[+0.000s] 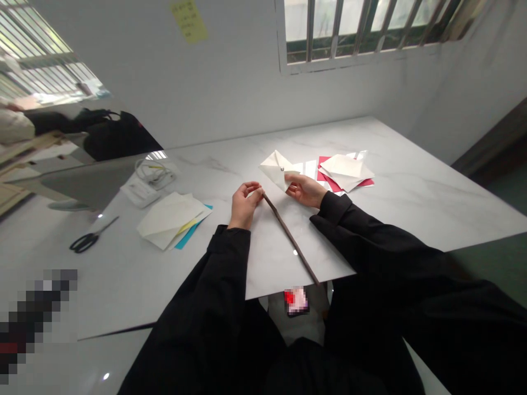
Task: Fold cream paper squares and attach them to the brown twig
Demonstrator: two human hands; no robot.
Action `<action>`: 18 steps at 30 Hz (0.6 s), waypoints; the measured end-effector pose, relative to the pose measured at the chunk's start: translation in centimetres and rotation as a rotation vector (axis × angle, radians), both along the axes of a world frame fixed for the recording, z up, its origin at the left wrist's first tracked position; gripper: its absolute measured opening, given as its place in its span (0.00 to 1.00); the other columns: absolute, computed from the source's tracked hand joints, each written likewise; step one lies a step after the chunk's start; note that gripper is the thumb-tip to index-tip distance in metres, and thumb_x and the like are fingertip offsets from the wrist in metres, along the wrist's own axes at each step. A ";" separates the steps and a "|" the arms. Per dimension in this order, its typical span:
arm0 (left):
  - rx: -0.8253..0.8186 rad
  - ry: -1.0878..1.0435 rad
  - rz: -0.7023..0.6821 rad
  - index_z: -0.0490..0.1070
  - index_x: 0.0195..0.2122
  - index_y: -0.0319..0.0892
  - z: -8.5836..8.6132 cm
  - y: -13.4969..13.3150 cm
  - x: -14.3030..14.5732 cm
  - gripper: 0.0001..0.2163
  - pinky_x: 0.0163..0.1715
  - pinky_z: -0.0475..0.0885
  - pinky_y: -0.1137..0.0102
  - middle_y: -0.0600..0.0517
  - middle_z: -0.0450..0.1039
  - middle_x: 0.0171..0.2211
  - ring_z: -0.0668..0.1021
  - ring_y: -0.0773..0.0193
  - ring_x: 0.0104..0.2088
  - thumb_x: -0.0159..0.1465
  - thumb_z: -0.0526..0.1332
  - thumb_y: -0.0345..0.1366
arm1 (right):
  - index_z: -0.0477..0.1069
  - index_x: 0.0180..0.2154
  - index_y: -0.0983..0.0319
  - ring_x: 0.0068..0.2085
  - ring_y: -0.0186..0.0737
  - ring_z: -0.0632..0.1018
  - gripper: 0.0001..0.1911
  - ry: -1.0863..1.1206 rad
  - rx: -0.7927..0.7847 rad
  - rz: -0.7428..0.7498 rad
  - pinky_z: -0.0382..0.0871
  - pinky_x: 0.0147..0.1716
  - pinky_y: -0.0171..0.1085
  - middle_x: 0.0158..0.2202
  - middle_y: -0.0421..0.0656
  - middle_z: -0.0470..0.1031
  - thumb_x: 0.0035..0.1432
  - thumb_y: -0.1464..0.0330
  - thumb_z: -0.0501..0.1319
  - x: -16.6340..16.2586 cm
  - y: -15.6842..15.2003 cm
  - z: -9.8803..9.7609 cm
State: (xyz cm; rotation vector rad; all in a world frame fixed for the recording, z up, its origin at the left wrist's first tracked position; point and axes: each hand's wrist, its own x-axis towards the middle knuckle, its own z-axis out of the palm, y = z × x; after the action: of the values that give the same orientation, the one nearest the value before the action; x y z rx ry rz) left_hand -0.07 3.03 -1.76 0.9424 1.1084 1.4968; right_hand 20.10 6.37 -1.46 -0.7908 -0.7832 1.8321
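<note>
Between the thumb and fingers of my left hand (246, 203) is the upper end of a thin brown stick (291, 238), which slants down toward the table's front edge. My right hand (305, 190) grips a cream paper pinwheel (272, 167) by its lower right part. A small shiny pin head (282, 169) sits at the pinwheel's centre. The pinwheel is held just above and to the right of the stick's upper end, apart from it.
On the right lie cream and red paper sheets (348, 171). To the left are cream, yellow and blue sheets (173, 219), black scissors (94, 235) and a white cable (154, 173) by a white packet. A mirror-like panel stands behind; a barred window (362, 27) is above.
</note>
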 end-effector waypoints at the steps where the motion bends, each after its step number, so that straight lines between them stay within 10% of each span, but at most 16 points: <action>1: 0.026 0.052 0.026 0.78 0.36 0.41 0.0 -0.1 0.0 0.10 0.43 0.75 0.72 0.50 0.79 0.39 0.80 0.65 0.39 0.54 0.74 0.26 | 0.78 0.41 0.60 0.41 0.34 0.80 0.08 -0.018 0.007 -0.020 0.78 0.40 0.29 0.42 0.42 0.82 0.58 0.75 0.66 -0.1 0.0 0.0; 9: 0.332 0.440 0.183 0.83 0.34 0.46 2.0 -2.1 0.8 0.10 0.40 0.71 0.75 0.52 0.76 0.37 0.75 0.63 0.39 0.56 0.74 0.23 | 0.74 0.40 0.60 0.45 0.41 0.81 0.12 -0.214 0.262 -0.181 0.81 0.42 0.38 0.42 0.44 0.82 0.52 0.71 0.68 -1.0 0.0 -0.6; 18: 0.262 0.356 0.113 0.84 0.36 0.44 2.3 -2.6 1.6 0.12 0.37 0.71 0.76 0.52 0.75 0.33 0.76 0.64 0.35 0.53 0.76 0.22 | 0.69 0.40 0.60 0.42 0.42 0.81 0.18 -0.289 0.400 -0.092 0.78 0.35 0.36 0.38 0.41 0.81 0.48 0.65 0.71 -1.8 -1.5 0.5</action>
State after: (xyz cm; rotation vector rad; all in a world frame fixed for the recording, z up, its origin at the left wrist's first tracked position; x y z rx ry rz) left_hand 1.54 0.42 0.53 1.3883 1.2524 1.6329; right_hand 18.25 4.85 -1.00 -0.8186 -1.2322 1.4297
